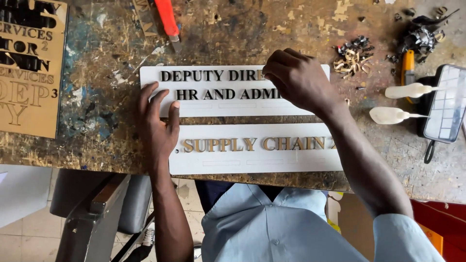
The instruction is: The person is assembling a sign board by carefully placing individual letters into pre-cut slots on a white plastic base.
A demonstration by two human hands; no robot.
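White sign plate [228, 104] under both hands — left hand [158, 121] flat, released; right hand [298, 80] fingertips pinching, contents hidden.

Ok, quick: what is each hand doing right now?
Left hand: open, fingers flat on the upper white sign plate.
Right hand: fingers curled on that plate; any hold cannot be told.

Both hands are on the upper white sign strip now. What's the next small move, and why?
Probably press the letter under the right hand fingertips down onto the upper white strip, in line with the row. The left hand lies flat on that strip's left end, steadying it, and the row breaks off where the right hand covers it.
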